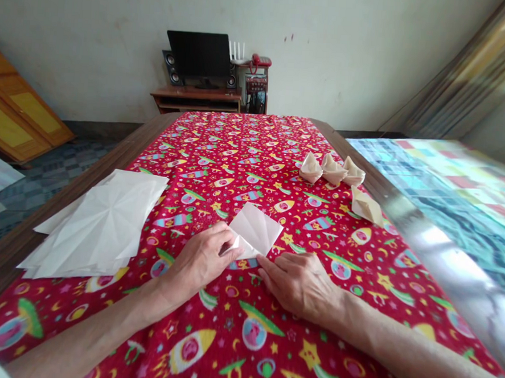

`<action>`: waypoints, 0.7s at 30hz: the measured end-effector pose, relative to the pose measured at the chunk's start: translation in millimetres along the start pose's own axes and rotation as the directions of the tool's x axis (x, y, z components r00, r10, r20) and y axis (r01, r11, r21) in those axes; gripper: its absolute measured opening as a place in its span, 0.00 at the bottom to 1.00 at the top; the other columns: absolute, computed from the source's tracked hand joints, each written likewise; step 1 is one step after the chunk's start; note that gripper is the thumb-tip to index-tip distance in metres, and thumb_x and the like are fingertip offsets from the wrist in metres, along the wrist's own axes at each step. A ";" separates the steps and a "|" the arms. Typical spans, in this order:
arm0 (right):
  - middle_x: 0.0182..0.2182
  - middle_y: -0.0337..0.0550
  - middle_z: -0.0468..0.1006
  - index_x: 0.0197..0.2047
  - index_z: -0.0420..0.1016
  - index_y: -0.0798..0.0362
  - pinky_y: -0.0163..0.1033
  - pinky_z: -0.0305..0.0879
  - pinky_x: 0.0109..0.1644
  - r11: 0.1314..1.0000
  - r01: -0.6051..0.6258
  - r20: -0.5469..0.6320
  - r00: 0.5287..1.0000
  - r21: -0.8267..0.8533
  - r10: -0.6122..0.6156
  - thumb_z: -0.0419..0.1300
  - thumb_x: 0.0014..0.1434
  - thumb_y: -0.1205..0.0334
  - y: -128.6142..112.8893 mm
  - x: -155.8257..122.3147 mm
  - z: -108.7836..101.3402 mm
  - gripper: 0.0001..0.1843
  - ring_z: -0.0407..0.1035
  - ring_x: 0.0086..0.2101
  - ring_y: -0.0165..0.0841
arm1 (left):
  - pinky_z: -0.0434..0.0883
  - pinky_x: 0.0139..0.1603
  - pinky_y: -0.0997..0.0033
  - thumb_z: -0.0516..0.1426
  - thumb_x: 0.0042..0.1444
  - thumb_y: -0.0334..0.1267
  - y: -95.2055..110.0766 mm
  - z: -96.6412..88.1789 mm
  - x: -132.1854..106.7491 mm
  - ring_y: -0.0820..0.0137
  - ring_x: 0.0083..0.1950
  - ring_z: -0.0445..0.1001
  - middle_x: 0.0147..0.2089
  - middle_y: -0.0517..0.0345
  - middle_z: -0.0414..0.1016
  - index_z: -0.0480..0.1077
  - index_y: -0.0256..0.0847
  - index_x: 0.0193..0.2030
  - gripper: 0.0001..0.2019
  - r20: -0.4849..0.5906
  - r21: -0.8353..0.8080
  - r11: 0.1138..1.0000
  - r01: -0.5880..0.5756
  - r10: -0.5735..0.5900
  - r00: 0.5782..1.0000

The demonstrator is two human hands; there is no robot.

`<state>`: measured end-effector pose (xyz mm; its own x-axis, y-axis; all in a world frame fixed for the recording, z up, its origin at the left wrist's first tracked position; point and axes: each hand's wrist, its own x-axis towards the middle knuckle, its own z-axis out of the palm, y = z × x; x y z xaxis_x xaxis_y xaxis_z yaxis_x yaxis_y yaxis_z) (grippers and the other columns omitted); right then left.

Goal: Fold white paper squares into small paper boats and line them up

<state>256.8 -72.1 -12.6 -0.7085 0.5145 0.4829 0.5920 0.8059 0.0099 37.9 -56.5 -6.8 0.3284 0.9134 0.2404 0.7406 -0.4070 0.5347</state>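
A white sheet of paper [256, 226], partly folded and creased, lies on the red patterned cloth in front of me. My left hand [203, 257] grips its near left side, thumb on top of the folded flap. At the paper's near right corner, my right hand [300, 283] has its fingers curled in, with the index fingertip on the corner and the thumb close beneath. To the left rests a loose stack of creased white sheets [105, 225]. On the right stand several folded paper pieces [334, 170], and one longer folded paper piece [366, 206] lies nearer to me.
The red cloth [236, 171] covers a long wooden table with a dark edge [344, 149]. Beyond it are a monitor [198, 54], speakers and a red telephone [260, 61]. A bed [458, 190] is at the right, a wooden cabinet [22, 101] at the left.
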 end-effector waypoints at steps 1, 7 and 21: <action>0.19 0.35 0.70 0.40 0.75 0.56 0.38 0.44 0.21 1.000 -0.008 0.008 1.000 0.002 0.008 0.48 0.66 0.62 0.1 0.0 0.1 0.14 0.63 0.19 0.27 | 0.57 0.32 0.74 0.57 0.56 0.33 0.4 -0.7 0.1 0.76 0.29 0.61 0.28 0.64 0.58 0.59 0.38 0.23 0.13 0.002 0.003 1.000 0.004 -0.004 1.000; 0.20 0.35 0.72 0.41 0.74 0.55 0.38 0.43 0.22 0.999 -0.038 0.055 0.998 0.024 0.037 0.48 0.66 0.61 0.6 -0.5 2.0 0.15 0.64 0.20 0.27 | 0.57 0.30 0.73 0.57 0.55 0.35 0.9 -3.6 0.2 0.75 0.28 0.62 0.27 0.65 0.59 0.58 0.39 0.22 0.14 0.013 0.047 0.999 0.019 -0.020 1.000; 0.21 0.37 0.73 0.40 0.75 0.56 0.36 0.47 0.24 0.994 -0.066 0.090 0.994 0.091 0.058 0.47 0.66 0.62 1.5 1.0 1.8 0.15 0.65 0.21 0.26 | 0.72 0.41 0.71 0.56 0.58 0.33 -2.6 1.8 -6.7 0.70 0.43 0.71 0.49 0.55 0.64 0.65 0.43 0.50 0.13 -0.069 0.197 0.972 -0.126 0.142 0.987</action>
<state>256.2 -69.8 -13.7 -0.7049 0.5844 0.4019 0.6000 0.7936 -0.1016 34.8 -61.6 -11.3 0.3892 0.8440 0.3691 0.7943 -0.5104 0.3295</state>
